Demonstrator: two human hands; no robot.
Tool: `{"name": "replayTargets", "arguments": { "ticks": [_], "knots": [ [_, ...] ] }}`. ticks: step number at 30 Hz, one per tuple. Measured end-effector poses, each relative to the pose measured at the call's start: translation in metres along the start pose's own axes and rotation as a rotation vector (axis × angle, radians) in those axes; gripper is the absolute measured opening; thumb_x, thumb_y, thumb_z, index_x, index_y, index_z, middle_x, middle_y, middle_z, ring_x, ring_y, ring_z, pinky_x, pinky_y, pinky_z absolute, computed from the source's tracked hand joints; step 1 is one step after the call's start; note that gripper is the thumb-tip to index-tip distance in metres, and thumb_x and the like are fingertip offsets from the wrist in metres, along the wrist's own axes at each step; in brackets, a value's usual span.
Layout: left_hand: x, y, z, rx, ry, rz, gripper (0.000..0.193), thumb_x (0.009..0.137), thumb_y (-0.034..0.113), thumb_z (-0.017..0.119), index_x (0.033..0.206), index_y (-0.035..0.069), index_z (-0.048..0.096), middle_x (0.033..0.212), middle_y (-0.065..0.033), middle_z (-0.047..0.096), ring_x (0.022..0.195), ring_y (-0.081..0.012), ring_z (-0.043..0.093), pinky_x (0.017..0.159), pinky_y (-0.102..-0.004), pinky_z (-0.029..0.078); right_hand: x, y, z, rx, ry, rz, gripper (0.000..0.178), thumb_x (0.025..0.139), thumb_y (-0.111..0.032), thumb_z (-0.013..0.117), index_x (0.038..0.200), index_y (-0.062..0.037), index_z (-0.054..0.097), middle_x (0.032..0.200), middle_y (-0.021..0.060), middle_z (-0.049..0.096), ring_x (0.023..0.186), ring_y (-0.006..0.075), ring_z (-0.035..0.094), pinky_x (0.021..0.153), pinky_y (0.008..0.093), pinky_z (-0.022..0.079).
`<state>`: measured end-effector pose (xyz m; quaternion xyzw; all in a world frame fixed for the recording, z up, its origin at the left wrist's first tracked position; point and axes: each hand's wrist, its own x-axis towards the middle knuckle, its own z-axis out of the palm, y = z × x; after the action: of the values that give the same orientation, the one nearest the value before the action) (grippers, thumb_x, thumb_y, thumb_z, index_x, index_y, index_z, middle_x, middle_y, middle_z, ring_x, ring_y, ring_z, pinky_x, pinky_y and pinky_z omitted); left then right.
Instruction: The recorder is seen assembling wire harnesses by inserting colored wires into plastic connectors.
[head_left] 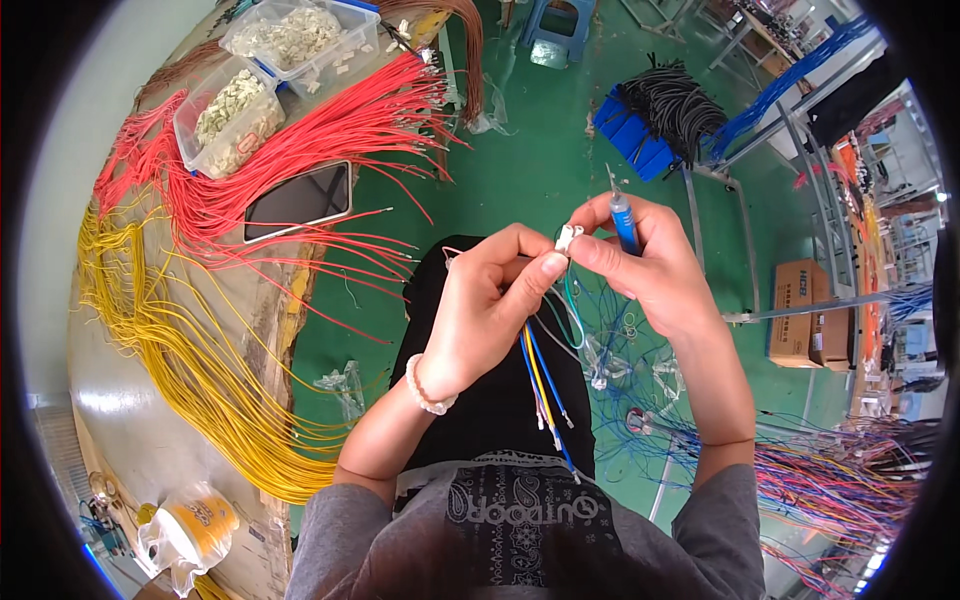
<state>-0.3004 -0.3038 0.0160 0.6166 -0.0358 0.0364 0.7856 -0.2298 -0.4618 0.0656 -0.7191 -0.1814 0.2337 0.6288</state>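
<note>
Above my lap, a small white plastic connector (568,237) is pinched in the thumb and fingers of my left hand (487,295). My right hand (655,262) has its thumb tip at the connector's other side. Its fingers also wrap round a blue-handled tool (624,222), whose thin pointed metal tip sticks up, away from me. Below my left hand hang several blue and yellow wires (540,375) with metal terminals at their ends. A green wire (572,300) loops down between the hands. My fingers hide part of the connector.
On the left table (130,350) lie red wires (330,120), yellow wires (170,330), a phone (298,203), tubs of white connectors (232,125) and a bagged cup (195,525). A blue crate (630,135) with black tubing, a cardboard box (795,310) and wire bundles (830,475) stand right.
</note>
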Motion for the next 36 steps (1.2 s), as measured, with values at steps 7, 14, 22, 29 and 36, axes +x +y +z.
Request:
{"name": "replayTargets", "arguments": {
  "ticks": [7, 14, 22, 29, 36],
  "knots": [
    [-0.002, 0.010, -0.005, -0.061, -0.105, -0.050, 0.025, 0.098, 0.022, 0.045, 0.098, 0.000, 0.057, 0.058, 0.0063, 0.040, 0.051, -0.0021, 0.035, 0.046, -0.0185, 0.028, 0.003, 0.000, -0.007, 0.222, -0.040, 0.113, 0.019, 0.084, -0.017, 0.067, 0.090, -0.0012, 0.057, 0.062, -0.0056, 0.047, 0.044, 0.0002, 0.032, 0.040, 0.0180, 0.022],
    [0.005, 0.009, -0.011, -0.237, -0.189, -0.117, 0.022, 0.097, 0.020, 0.048, 0.095, 0.001, 0.056, 0.060, 0.0059, 0.043, 0.050, -0.0016, 0.035, 0.046, -0.0184, 0.027, 0.004, 0.005, -0.009, 0.220, -0.036, 0.107, 0.020, 0.084, -0.019, 0.067, 0.087, -0.0017, 0.058, 0.061, -0.0056, 0.046, 0.045, 0.0000, 0.034, 0.039, 0.0179, 0.020],
    [0.015, 0.004, -0.011, -0.254, -0.111, -0.124, 0.011, 0.093, 0.015, 0.056, 0.089, 0.005, 0.053, 0.059, 0.0060, 0.047, 0.048, -0.0002, 0.037, 0.044, -0.0169, 0.024, 0.010, 0.004, -0.008, -0.024, -0.031, -0.091, 0.026, 0.083, -0.023, 0.069, 0.094, -0.0017, 0.060, 0.070, -0.0024, 0.056, 0.049, -0.0009, 0.035, 0.040, 0.0175, 0.020],
    [0.020, -0.007, -0.012, -0.301, -0.043, -0.075, 0.013, 0.094, 0.019, 0.054, 0.090, 0.007, 0.052, 0.055, 0.0055, 0.045, 0.044, -0.0010, 0.034, 0.040, -0.0175, 0.022, 0.002, 0.005, -0.014, 0.043, 0.036, -0.003, 0.032, 0.093, -0.032, 0.053, 0.088, -0.0017, 0.061, 0.058, 0.0025, 0.055, 0.042, 0.0010, 0.033, 0.038, 0.0177, 0.022],
    [0.022, -0.009, -0.008, -0.371, -0.105, -0.135, 0.017, 0.093, 0.022, 0.055, 0.087, 0.007, 0.054, 0.058, 0.0062, 0.045, 0.045, -0.0005, 0.033, 0.040, -0.0179, 0.021, 0.009, 0.009, -0.006, -0.101, 0.115, -0.173, 0.028, 0.089, -0.030, 0.059, 0.090, -0.0014, 0.063, 0.070, -0.0010, 0.057, 0.051, 0.0008, 0.038, 0.044, 0.0177, 0.027]
  ]
}}
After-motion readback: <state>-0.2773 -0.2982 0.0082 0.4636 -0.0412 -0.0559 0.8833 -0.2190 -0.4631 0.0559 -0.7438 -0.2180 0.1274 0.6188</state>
